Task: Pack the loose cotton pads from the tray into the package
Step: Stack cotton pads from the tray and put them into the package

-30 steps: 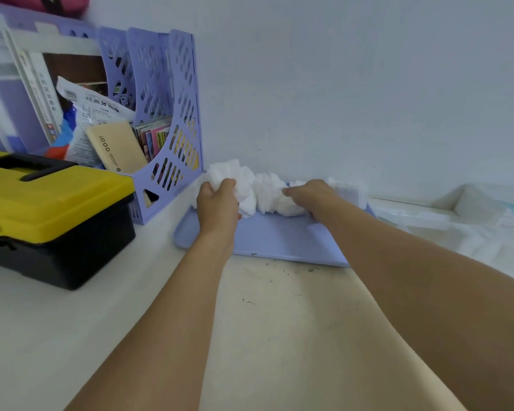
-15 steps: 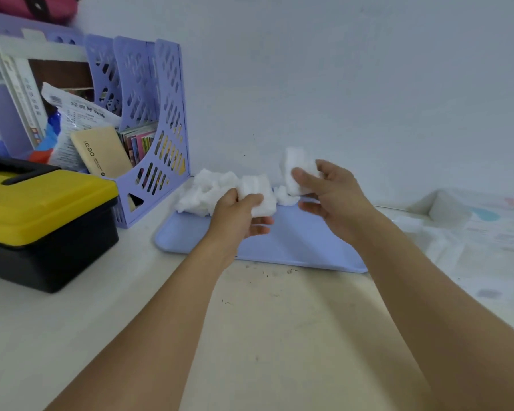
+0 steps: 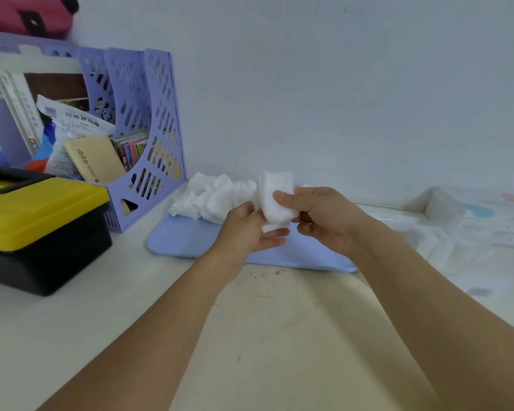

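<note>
Head view: both hands meet above the tray, sharing one stack of pads. Right hand pinches the stack, thumb on its front face, fingers curled beneath. Left hand grips its lower edge, fingertips under it. More loose pads lie heaped on the tray's far edge by the wall; the package sits to the right

Soft, even, cool light, moderately bright. Faint diffuse shadows of the forearms on the bench, no hard edges. No glare. Wide-angle bending at the edges; file rack leans. Overall slightly soft; far right side washed out and blurry.
</note>
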Available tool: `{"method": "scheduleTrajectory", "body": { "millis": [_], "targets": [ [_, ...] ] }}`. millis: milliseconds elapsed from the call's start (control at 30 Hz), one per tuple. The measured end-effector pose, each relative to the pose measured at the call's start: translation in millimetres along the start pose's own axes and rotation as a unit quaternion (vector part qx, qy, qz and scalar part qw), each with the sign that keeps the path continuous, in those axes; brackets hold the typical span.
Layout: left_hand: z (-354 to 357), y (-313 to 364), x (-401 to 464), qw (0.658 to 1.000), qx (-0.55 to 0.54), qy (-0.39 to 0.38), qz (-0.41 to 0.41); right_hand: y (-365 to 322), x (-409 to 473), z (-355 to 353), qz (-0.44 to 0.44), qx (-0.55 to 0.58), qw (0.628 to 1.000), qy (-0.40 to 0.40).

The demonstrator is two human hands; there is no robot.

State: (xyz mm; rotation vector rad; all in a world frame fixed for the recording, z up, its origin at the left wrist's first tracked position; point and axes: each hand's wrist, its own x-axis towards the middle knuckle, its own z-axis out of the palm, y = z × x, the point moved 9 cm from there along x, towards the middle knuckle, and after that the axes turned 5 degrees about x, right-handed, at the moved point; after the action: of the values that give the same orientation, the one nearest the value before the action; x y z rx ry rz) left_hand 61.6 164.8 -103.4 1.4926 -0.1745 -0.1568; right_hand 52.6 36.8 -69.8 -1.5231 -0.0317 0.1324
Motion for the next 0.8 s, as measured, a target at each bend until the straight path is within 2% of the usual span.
{"method": "scheduleTrajectory", "body": {
  "millis": [333, 567, 667, 800],
  "targets": [
    [5.1, -9.9, -4.2, 0.996, -0.047, -0.031, -0.066, -3.1, 4.9, -14.0, -0.016, -0.143, 0.988, 0.057],
    [11.8, -16.5, -2.8, 0.989, -0.092, -0.053, -0.104, 2.5, 9.8, -24.1, 0.006, -0.181, 0.979, 0.089],
    [13.8, -8.9, -2.3, 0.990, -0.088, -0.077, -0.075, -8.4, 9.8, -22.2, -0.070, -0.167, 0.978, 0.105],
    [7.7, -2.1, 0.4, 0.994, -0.069, -0.079, -0.037, -31.9, 3.8, -6.4, -0.189, -0.256, 0.947, 0.048]
  ]
}}
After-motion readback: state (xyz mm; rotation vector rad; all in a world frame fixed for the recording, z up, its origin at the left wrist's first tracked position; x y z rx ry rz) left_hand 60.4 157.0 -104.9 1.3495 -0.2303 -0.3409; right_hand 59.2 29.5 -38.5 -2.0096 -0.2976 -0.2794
